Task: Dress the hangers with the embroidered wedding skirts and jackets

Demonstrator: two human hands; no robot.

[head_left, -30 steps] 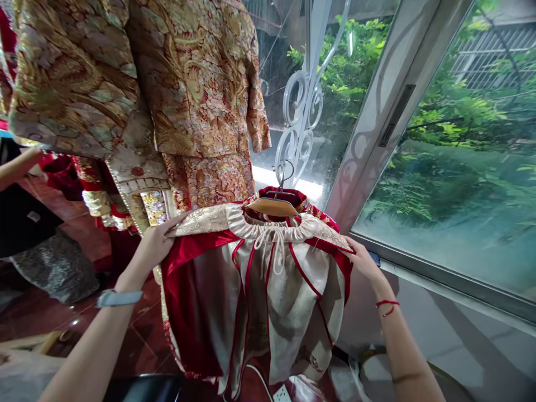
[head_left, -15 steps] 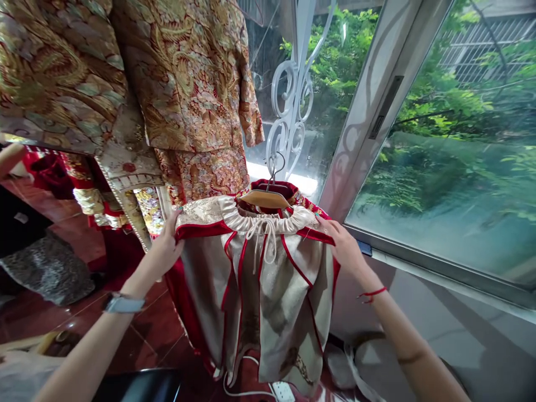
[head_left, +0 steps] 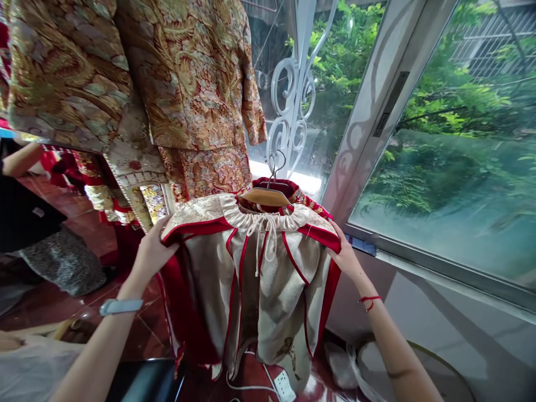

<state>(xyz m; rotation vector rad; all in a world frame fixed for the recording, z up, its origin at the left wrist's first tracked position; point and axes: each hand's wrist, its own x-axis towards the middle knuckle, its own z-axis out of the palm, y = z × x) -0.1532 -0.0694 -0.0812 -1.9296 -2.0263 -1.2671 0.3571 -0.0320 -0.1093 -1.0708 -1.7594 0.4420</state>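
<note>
A cream cape (head_left: pixel 276 304) with red piping hangs in front of me, its gathered neckline tied in a bow. Its shoulders lie over a wooden hanger (head_left: pixel 267 196) with a metal hook, on top of a red garment (head_left: pixel 196 312). My left hand (head_left: pixel 153 254) is closed on the cape's left shoulder edge, fingertips hidden by cloth. On the opposite side, my right hand (head_left: pixel 347 258) grips the right shoulder edge, thumb below and fingers partly covered. Both edges are held out sideways.
Gold embroidered jackets (head_left: pixel 196 78) hang at upper left. A sliding window (head_left: pixel 435 167) fills the right, with a blue object (head_left: pixel 362 244) on its sill. A power strip (head_left: pixel 285 386) and cable lie on the red tiled floor. Another person's arm (head_left: pixel 23 159) shows at far left.
My hands have shifted from the tops of the shoulders to their outer edges, spreading the cape slightly wider. More of the red garment shows beneath on both sides.
</note>
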